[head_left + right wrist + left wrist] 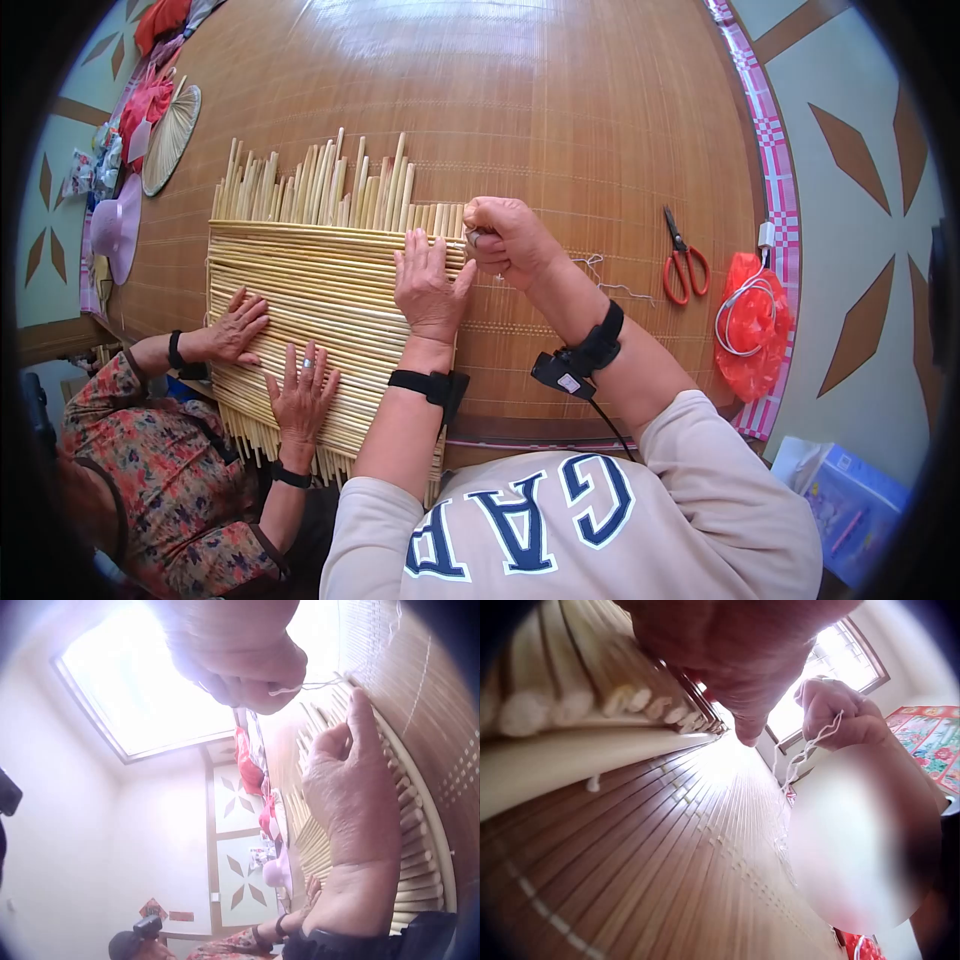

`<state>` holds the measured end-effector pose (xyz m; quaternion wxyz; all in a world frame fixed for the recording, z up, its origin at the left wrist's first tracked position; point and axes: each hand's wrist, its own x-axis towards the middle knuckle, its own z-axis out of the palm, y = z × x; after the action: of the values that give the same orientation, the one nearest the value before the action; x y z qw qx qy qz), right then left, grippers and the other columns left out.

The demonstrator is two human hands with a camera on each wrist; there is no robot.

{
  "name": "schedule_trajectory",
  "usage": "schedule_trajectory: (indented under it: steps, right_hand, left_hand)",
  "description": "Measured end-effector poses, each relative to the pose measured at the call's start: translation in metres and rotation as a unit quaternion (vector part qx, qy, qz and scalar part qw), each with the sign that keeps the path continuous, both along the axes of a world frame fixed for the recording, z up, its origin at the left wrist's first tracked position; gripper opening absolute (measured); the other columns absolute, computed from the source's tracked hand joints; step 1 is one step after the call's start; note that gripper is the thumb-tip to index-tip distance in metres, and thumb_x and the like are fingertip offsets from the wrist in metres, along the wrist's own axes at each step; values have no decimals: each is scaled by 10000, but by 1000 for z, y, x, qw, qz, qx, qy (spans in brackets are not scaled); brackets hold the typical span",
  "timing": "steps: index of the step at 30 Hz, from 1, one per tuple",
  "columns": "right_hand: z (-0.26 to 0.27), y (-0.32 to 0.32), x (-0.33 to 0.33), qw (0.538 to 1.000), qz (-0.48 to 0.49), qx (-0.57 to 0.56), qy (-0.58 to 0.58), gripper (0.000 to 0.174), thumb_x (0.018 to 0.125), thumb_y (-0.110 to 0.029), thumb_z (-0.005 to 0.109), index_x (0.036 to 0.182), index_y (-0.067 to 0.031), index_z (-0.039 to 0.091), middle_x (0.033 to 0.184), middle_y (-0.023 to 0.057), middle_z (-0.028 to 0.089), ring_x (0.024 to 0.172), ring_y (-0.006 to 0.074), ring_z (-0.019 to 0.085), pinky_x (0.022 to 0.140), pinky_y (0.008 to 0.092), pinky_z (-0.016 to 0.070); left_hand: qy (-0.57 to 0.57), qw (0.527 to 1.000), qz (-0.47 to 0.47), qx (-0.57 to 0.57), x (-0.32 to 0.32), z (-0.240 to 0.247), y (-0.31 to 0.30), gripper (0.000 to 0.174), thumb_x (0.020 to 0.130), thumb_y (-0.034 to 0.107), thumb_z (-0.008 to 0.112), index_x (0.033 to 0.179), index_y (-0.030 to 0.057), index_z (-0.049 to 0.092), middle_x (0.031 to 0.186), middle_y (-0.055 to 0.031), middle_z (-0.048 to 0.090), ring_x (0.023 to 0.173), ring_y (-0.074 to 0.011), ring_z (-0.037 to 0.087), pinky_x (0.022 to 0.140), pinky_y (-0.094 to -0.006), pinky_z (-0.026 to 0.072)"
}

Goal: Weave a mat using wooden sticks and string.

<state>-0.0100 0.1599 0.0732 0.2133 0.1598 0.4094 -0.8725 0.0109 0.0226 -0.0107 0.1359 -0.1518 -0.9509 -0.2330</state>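
Observation:
My left hand (425, 290) lies flat, fingers straight, on a mat of thin wooden sticks (310, 285) laid side by side. Close beside it, at the mat's right edge, my right hand (510, 240) is curled into a fist and grips white string (810, 746). In the right wrist view the string (319, 685) runs from the fist to the corner of the mat, near the left fingertips. More sticks (330, 185) stand out at uneven lengths beyond the mat's far edge. The string's loose end (630, 292) trails over the table on the right.
Another person's hands (300, 395) rest on the mat at the left. Red-handled scissors (685, 262) and a red plastic bag (750, 335) with a white cable lie to the right. A hand fan (172, 140) and a lilac hat (118, 230) are at the far left.

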Motion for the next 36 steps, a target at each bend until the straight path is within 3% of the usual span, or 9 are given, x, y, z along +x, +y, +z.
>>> schedule_trajectory:
  steps: [9,14,16,18,21,23,25,29,36]
  right_hand:
    - [-20,29,12,983,3,-183,6,198,857,-170,452,669,-117,424,444,-78,309,367,32,226,328,192,162]
    - [-9,-23,-3,991,51,-120,-26,231,849,-155,456,627,-122,401,446,-74,289,366,34,239,325,199,160]
    - [-3,-46,-5,992,64,-95,-45,234,843,-146,454,618,-123,395,448,-68,284,363,35,240,322,202,158]
    - [7,-63,-4,997,52,-7,-50,224,826,-132,451,612,-120,386,451,-61,280,354,38,233,317,216,150]
    - [-12,-48,-3,998,30,-55,-9,236,815,-137,466,594,-133,382,450,-60,290,344,42,231,309,230,146]
    - [-2,-23,-10,1000,17,4,-6,256,804,-184,494,574,-167,385,445,-74,295,349,40,227,324,220,162]
    - [-1,-8,-14,997,28,19,-70,268,773,-185,468,529,-166,358,432,-65,292,334,64,221,326,230,170]
    - [-3,17,-6,998,48,9,-35,173,850,-187,469,690,-120,457,446,-72,291,348,33,235,312,195,165]
    - [12,42,3,997,30,-24,-73,168,861,-178,503,714,-97,488,454,-72,309,361,30,249,326,183,166]
  left_hand:
    - [27,1000,1,-7,-3,2,0,463,686,277,698,1058,25,586,1205,-211,513,1194,-332,439,991,-459,348]
    - [39,998,-18,-49,-4,3,-6,423,717,255,683,1064,35,585,1205,-189,521,1157,-315,481,979,-440,372]
    - [-83,993,9,83,-3,-1,-7,414,715,229,681,1075,50,581,1204,-157,532,1119,-283,520,970,-417,391]
    - [-73,995,6,73,-4,-3,-8,382,738,217,652,1074,49,582,1199,-156,536,1110,-283,525,964,-416,394]
    - [-52,997,15,57,-4,-3,-9,323,783,191,594,1072,48,583,1187,-156,544,1093,-285,535,951,-412,402]
    - [38,999,-9,7,-6,0,-8,276,811,167,539,1050,41,596,1187,-170,539,1122,-309,506,957,-429,388]
    - [6,998,4,67,-4,-3,-8,268,792,130,548,1037,43,612,1206,-165,530,1159,-317,471,980,-434,362]
    - [11,999,2,34,-4,-3,-9,280,787,125,543,1052,61,605,1200,-156,535,1175,-294,463,998,-424,345]
    - [10,1000,1,20,-4,-6,-8,305,794,105,529,1090,53,580,1244,-191,482,1203,-311,428,1007,-432,334]
